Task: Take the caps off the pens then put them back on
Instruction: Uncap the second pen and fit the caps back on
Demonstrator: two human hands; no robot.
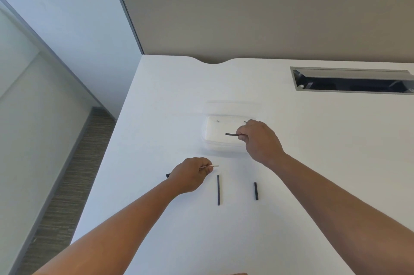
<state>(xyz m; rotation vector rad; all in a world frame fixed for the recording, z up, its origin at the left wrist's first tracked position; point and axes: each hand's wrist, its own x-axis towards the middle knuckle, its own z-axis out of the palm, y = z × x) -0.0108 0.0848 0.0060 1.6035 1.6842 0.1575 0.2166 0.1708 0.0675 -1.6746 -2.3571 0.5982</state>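
My left hand (191,173) grips an uncapped pen (215,166) low over the white desk; its pale tip pokes out to the right and its black rear end shows at the left of the hand. My right hand (257,140) holds a thin black cap (231,134) over the clear plastic tray (215,140), the cap pointing left. The pen and cap are apart. Two more black pieces lie on the desk near me: a long thin one (218,189) and a shorter one (255,190).
The white desk (313,162) ends at a left edge with carpet floor below. A grey cable slot (351,81) is set into the desk at the back right. A beige partition panel (246,23) stands behind the desk.
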